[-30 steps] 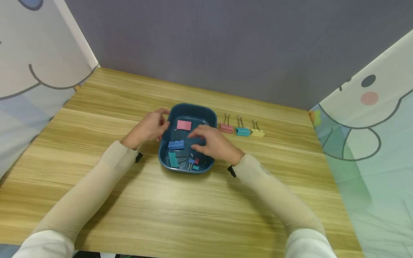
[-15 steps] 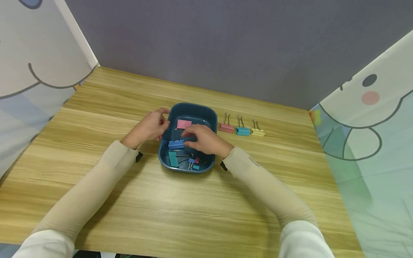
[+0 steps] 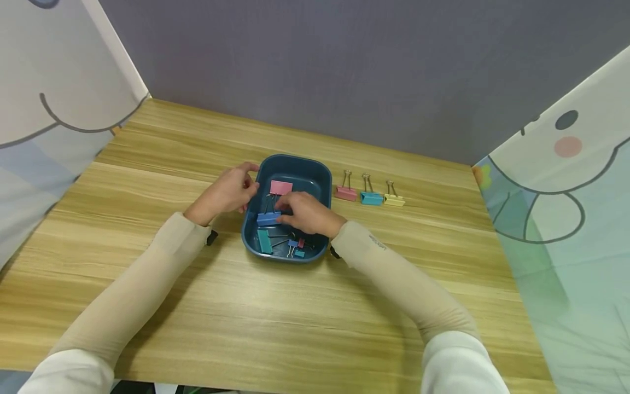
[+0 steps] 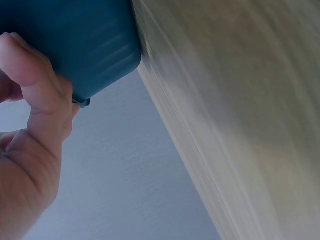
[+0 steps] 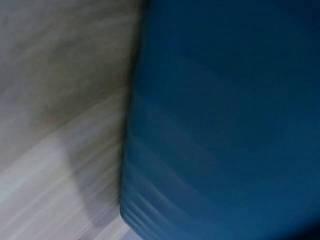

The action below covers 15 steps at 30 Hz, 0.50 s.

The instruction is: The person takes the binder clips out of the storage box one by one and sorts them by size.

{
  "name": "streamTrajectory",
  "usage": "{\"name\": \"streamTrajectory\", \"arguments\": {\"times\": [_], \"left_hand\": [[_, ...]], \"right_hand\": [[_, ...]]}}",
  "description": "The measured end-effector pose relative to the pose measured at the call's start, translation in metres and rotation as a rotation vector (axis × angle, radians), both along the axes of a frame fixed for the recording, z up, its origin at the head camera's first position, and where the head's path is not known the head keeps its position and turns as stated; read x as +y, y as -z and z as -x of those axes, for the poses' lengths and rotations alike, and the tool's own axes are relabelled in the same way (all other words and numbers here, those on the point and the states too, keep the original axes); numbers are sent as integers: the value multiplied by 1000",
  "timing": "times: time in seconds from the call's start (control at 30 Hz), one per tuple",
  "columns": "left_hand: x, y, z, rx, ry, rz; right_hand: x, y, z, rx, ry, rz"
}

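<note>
A dark blue plastic box (image 3: 321, 174) stands on the wooden table. My left hand (image 3: 227, 191) holds it at the left rim, with curled fingers against its outer wall in the left wrist view. Inside, my right hand (image 3: 307, 212) has thumb and index finger at the right end of a large blue binder clip (image 3: 266, 220), pinching it. A pink binder clip (image 3: 281, 187) lies behind the blue one, and a teal binder clip (image 3: 264, 241) in front. Several small binder clips (image 3: 292, 243) lie at the front right. The right wrist view shows only the box's outside (image 5: 210, 130).
On the table (image 3: 275, 317), right of the box, a pink binder clip (image 3: 346, 193), a light blue one (image 3: 371, 198) and a yellow one (image 3: 394, 201) stand in a row, handles pointing back. A grey panel (image 3: 315, 76) rises behind the table.
My right hand has moved left inside the box, from its right half to the blue binder clip. The left hand stays at the rim. The clips keep their places.
</note>
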<state>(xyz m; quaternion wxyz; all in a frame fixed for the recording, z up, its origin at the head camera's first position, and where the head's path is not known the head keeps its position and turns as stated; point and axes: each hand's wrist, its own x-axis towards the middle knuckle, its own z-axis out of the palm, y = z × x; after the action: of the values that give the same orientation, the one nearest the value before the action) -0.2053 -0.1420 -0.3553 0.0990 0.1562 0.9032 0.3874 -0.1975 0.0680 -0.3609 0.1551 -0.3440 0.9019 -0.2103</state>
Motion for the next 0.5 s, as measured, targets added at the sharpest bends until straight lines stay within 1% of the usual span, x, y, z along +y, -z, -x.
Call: {"name": "streamTrajectory", "arguments": {"times": [0.13, 0.27, 0.5], "left_hand": [[0, 0, 0, 2, 2, -6], [0, 2, 0, 2, -5, -11], [1, 3, 0, 0, -23, -16]], "right_hand": [[-1, 1, 1, -14, 11, 4], [-2, 2, 2, -18, 0, 18], [-1, 3, 2, 9, -6, 30]]}}
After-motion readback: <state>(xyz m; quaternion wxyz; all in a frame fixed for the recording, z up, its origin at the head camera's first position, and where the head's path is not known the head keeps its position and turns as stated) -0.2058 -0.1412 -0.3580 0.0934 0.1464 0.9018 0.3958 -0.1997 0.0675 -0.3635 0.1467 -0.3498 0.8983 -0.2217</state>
